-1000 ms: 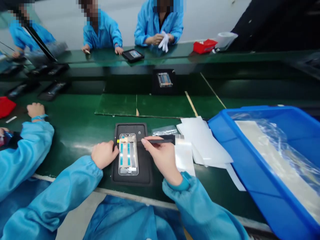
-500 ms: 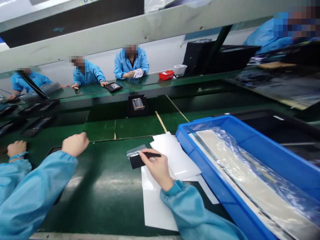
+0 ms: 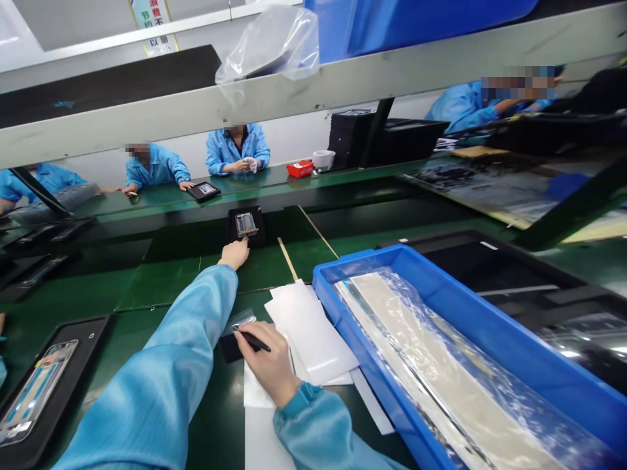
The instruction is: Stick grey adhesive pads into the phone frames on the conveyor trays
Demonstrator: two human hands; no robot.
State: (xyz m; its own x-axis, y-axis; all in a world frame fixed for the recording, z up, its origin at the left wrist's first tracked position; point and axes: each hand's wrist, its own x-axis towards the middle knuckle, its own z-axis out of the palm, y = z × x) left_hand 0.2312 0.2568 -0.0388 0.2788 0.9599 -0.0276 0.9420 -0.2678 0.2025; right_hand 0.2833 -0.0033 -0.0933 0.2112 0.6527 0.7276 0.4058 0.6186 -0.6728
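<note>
My left hand (image 3: 235, 253) reaches forward over the green bench, index finger stretched out and the other fingers curled. That fingertip meets the near edge of a black tray (image 3: 259, 225), in which lies a phone frame (image 3: 245, 224) with its inner parts showing. Whether the finger presses or hooks the tray is hidden. Closed around a slim black stick-like tool (image 3: 257, 341) is my right hand (image 3: 272, 365). At its fingertips is a small black sheet (image 3: 230, 348) with a clear film tab (image 3: 243, 318). White sheets (image 3: 313, 333) lie under and beside this hand.
A blue bin (image 3: 490, 320) with plastic-wrapped strips stands at my right. Another black tray (image 3: 81, 346) with a phone frame lies at left. A shelf beam (image 3: 161, 114) crosses above the bench. Co-workers in blue sit across; one has a hand at a black tray (image 3: 204, 190).
My left hand has moved right and forward, from over the near left bench to the far tray. My right hand keeps the tool and black sheet. The view has shifted, showing the left tray.
</note>
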